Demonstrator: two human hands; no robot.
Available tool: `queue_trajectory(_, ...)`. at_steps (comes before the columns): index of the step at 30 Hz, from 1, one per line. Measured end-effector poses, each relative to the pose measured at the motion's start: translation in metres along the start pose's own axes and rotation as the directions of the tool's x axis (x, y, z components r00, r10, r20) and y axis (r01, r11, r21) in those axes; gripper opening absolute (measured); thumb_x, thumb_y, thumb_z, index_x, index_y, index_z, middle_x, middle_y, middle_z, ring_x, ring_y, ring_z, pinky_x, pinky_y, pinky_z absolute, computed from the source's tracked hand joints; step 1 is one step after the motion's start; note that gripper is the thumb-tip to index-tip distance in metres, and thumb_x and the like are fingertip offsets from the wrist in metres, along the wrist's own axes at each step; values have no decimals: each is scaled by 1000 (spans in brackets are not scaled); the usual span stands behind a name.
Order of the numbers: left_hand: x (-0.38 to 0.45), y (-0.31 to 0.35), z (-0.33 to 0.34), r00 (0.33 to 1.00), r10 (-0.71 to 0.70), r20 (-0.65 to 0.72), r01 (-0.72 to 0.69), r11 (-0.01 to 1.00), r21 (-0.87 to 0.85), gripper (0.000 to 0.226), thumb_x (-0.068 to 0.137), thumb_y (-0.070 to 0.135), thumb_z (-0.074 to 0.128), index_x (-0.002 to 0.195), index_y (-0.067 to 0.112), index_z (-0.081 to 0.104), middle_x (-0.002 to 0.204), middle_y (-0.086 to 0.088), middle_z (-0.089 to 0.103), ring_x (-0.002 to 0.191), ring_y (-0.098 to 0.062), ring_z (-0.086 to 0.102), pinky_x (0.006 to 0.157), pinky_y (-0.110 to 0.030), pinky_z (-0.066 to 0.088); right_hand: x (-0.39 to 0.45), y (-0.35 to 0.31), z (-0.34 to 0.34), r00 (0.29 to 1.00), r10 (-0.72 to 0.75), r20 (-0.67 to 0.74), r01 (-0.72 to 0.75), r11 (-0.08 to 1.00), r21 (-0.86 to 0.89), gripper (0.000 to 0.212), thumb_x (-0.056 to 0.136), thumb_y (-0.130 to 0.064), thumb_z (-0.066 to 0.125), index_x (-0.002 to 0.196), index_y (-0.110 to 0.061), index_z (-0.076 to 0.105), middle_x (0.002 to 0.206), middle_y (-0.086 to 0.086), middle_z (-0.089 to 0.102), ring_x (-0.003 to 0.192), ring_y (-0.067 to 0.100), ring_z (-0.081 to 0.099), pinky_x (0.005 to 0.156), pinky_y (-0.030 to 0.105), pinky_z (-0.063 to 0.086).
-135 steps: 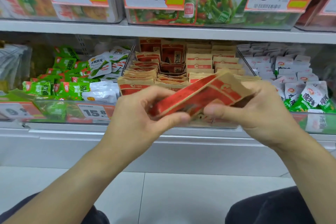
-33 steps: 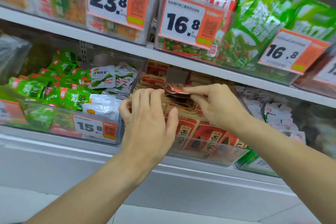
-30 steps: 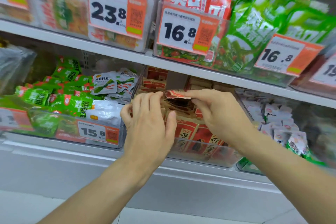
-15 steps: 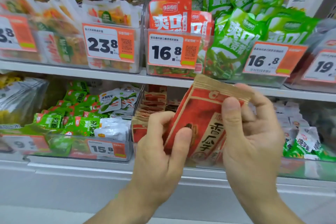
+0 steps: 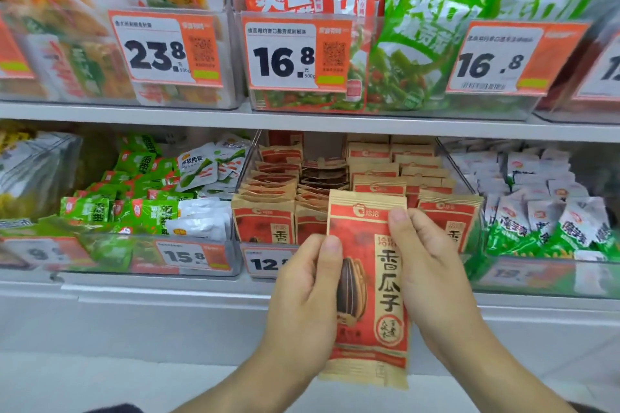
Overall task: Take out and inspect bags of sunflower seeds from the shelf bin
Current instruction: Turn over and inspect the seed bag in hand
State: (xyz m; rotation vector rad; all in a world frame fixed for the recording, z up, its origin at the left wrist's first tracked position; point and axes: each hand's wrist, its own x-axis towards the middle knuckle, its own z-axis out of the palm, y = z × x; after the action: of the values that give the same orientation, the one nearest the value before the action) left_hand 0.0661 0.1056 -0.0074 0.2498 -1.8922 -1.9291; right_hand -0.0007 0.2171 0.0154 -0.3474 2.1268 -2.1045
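My left hand (image 5: 302, 295) and right hand (image 5: 432, 265) pinch the seed bag (image 5: 369, 278) only at its edges; it may slip and fall.

Behind both hands, the seed bin (image 5: 355, 174) stands open-topped under the upper shelf edge (image 5: 302, 122). Packed bags (image 5: 265, 221) fill it; a clear divider (image 5: 250, 157) walls its left.

Two hands (image 5: 365, 282); one raised seed bag (image 5: 367, 288); two shelves (image 5: 201, 114); five legible price tags (image 5: 283, 52); binned seed bags (image 5: 379, 174) too stacked to count.
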Motion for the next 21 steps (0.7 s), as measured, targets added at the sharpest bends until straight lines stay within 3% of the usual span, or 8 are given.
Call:
queue_trajectory(2,1,-3,3,1000,-9,-14,8,999,-38,36,94,45,46,85,15,65,70,3,70,64,-8,63,59,-21,49,2,-1,-3,999,26,25,-25,999,-41,32,103,-36,46,94,-13,66,84,10,76,80,29,74,75,41,59)
queue_trajectory(4,2,-5,5,998,-10,-63,6,997,-71,40,95,44,45,91,10,66,74,-6,72,67,-12,65,60,-25,52,4,-4,-9,988,61,144,-43,992,-120,31,102,-39,47,98,-15,67,87,6,78,82,24,75,79,43,60)
queue_trajectory(7,8,-4,5,987,16,-162,-34,994,-103,39,98,38,44,93,5,65,74,-7,72,68,-12,65,60,-24,54,5,-11,-21,909,174,379,-83,966,-246,36,94,-44,53,107,-13,65,89,3,79,81,19,77,73,37,62)
queue_trajectory(9,12,-3,1,979,34,-201,-53,994,-92,38,100,36,43,93,6,65,75,-1,73,68,-9,65,61,-22,54,2,-13,-29,854,236,464,-97,948,-303,41,89,-46,57,113,-14,63,92,4,79,82,21,77,68,32,61)
queue_trajectory(11,15,-2,-4,974,44,-224,-60,996,-65,38,102,37,43,92,8,65,76,0,73,69,-10,66,64,-26,54,-2,-15,-33,828,246,503,-84,943,-323,45,82,-45,64,116,-16,62,94,8,78,79,27,76,64,34,61)
queue_trajectory(16,17,-3,-10,975,15,-222,-33,997,-76,40,99,48,46,95,17,71,90,-10,77,85,-31,73,85,-55,58,-4,-14,-37,816,216,536,-89,964,-252,47,78,-33,72,119,-12,61,90,17,76,71,35,74,57,35,61)
queue_trajectory(18,17,-2,-10,976,3,-218,-19,997,-71,39,102,48,47,96,19,72,93,-10,78,89,-34,74,87,-56,57,-5,-14,-37,806,237,542,-119,962,-245,48,78,-33,71,118,-10,59,91,19,76,71,35,74,55,34,60)
queue_trajectory(21,17,0,-10,973,-75,-217,55,994,-100,39,106,40,41,97,16,71,90,-8,78,85,-26,75,86,-50,59,-5,-12,-36,799,257,544,-152,961,-231,49,79,-33,69,118,-6,55,90,20,75,67,32,73,52,32,58)
